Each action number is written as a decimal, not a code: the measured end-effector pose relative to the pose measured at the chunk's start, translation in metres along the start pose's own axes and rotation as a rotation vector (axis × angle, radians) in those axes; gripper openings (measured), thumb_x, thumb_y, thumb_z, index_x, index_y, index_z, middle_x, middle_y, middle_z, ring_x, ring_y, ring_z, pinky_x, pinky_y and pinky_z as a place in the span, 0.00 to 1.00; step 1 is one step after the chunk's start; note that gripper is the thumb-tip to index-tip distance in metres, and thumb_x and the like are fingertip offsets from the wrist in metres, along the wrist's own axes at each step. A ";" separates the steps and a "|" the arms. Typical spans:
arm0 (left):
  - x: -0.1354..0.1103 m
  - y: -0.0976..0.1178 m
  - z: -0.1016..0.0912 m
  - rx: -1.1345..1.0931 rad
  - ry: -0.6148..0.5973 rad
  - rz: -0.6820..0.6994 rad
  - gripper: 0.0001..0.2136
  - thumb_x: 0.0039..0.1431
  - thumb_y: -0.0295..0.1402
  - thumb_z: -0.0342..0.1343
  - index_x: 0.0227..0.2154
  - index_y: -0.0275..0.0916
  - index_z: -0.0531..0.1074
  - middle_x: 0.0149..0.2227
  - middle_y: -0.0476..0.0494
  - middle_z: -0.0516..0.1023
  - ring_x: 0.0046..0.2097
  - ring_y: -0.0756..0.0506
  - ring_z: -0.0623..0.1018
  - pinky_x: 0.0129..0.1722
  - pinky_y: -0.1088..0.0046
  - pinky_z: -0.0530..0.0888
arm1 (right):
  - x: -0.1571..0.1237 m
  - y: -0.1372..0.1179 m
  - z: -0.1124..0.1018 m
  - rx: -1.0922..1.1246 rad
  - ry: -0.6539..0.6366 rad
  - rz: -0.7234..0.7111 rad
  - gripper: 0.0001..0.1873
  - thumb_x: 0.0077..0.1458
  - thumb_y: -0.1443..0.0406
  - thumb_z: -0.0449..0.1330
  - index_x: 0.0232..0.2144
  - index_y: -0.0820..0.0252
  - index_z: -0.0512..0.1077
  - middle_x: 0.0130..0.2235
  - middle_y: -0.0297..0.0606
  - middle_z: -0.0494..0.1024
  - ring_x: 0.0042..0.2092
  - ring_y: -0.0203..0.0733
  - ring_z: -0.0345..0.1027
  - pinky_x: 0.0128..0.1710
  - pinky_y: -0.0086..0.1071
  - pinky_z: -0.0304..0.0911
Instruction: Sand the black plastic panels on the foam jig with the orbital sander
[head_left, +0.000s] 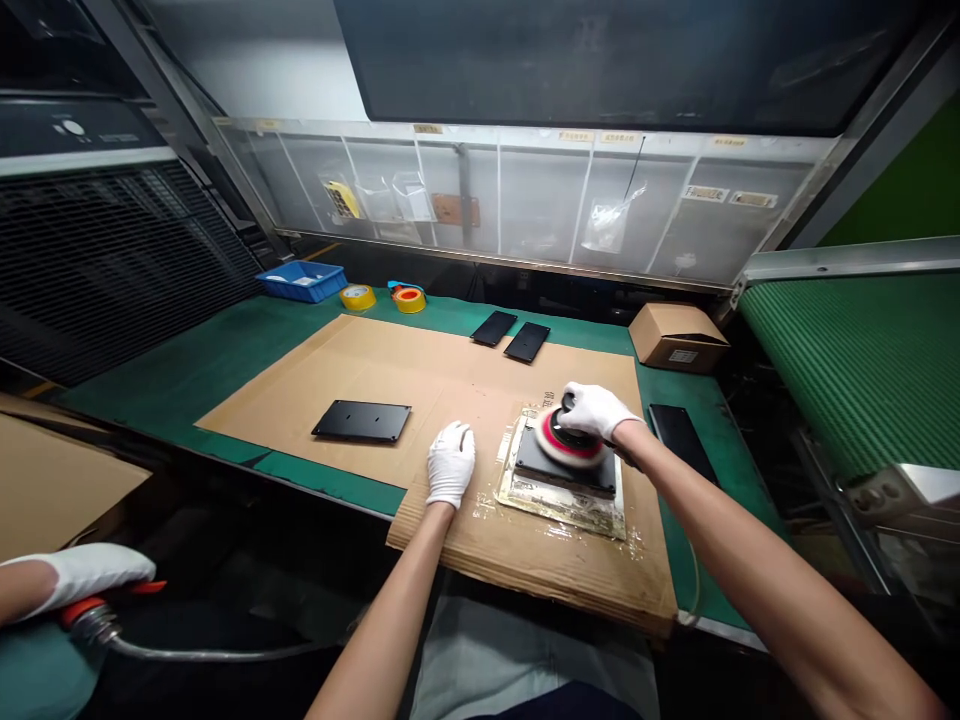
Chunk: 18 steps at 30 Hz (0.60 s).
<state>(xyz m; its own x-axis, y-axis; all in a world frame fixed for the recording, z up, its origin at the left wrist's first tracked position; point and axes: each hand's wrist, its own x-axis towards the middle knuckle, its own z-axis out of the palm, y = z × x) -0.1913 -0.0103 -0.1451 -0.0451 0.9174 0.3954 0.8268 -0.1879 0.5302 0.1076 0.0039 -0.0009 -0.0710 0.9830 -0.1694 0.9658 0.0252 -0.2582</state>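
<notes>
My right hand (595,410), in a white glove, grips the dark body of a polisher (574,440) with a red ring and a pale round pad. Its pad rests on a black rectangular panel (540,460). Beneath that panel lies a worn, pale square board (562,512) on stacked cardboard (480,560). Left of the board, my white-gloved left hand (451,462) lies on the cardboard, fingers fairly straight and holding nothing. Farther left another black panel (362,421) lies on the cardboard sheet.
Two black panels (494,328) lie at the back; another (682,440) lies right. A blue bin (302,281), tape rolls (358,297) and a carton (678,337) stand on the green table (180,350). At left, a co-worker's gloved hand (97,578) holds an orange-handled tool (84,612).
</notes>
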 end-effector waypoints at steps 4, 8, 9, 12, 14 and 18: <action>0.000 0.001 0.001 0.012 -0.006 -0.001 0.17 0.67 0.36 0.48 0.46 0.35 0.80 0.54 0.33 0.81 0.56 0.36 0.79 0.63 0.56 0.71 | -0.035 0.035 -0.002 -0.014 0.040 0.093 0.14 0.50 0.57 0.61 0.39 0.54 0.74 0.36 0.40 0.80 0.33 0.44 0.71 0.30 0.31 0.56; 0.000 0.000 0.002 0.008 -0.005 -0.002 0.17 0.67 0.37 0.48 0.46 0.36 0.80 0.54 0.35 0.81 0.56 0.37 0.79 0.63 0.56 0.71 | -0.067 0.040 0.005 0.011 0.079 0.074 0.16 0.53 0.53 0.60 0.41 0.53 0.74 0.35 0.39 0.78 0.30 0.41 0.68 0.30 0.30 0.56; 0.000 0.000 0.002 0.004 -0.005 0.000 0.17 0.67 0.37 0.48 0.45 0.37 0.80 0.54 0.35 0.81 0.56 0.37 0.79 0.63 0.56 0.72 | -0.070 0.038 0.007 0.009 0.091 0.066 0.17 0.54 0.52 0.60 0.42 0.53 0.75 0.36 0.39 0.78 0.31 0.41 0.68 0.31 0.30 0.56; -0.001 0.000 0.001 -0.013 -0.002 0.006 0.16 0.67 0.37 0.49 0.45 0.37 0.80 0.53 0.34 0.81 0.56 0.37 0.79 0.63 0.56 0.72 | -0.066 0.033 0.005 -0.047 0.107 0.101 0.18 0.55 0.52 0.59 0.45 0.53 0.75 0.40 0.42 0.78 0.33 0.43 0.70 0.32 0.31 0.56; -0.001 -0.001 0.001 -0.020 0.002 0.008 0.16 0.67 0.37 0.48 0.45 0.37 0.80 0.53 0.34 0.81 0.56 0.37 0.79 0.63 0.55 0.72 | -0.062 0.033 0.002 -0.085 0.094 0.145 0.18 0.55 0.53 0.59 0.44 0.54 0.75 0.41 0.43 0.78 0.33 0.44 0.71 0.32 0.32 0.56; 0.000 -0.001 0.002 -0.014 0.013 0.007 0.15 0.66 0.36 0.49 0.45 0.38 0.80 0.53 0.35 0.81 0.55 0.38 0.79 0.62 0.56 0.73 | -0.067 0.037 0.001 -0.046 0.067 0.103 0.18 0.56 0.52 0.59 0.44 0.54 0.75 0.39 0.42 0.77 0.35 0.44 0.71 0.34 0.32 0.57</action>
<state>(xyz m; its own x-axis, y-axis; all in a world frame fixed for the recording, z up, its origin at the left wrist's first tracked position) -0.1910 -0.0097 -0.1469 -0.0466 0.9114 0.4089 0.8194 -0.1993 0.5375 0.1475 -0.0617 -0.0001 0.0449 0.9908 -0.1280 0.9775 -0.0700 -0.1989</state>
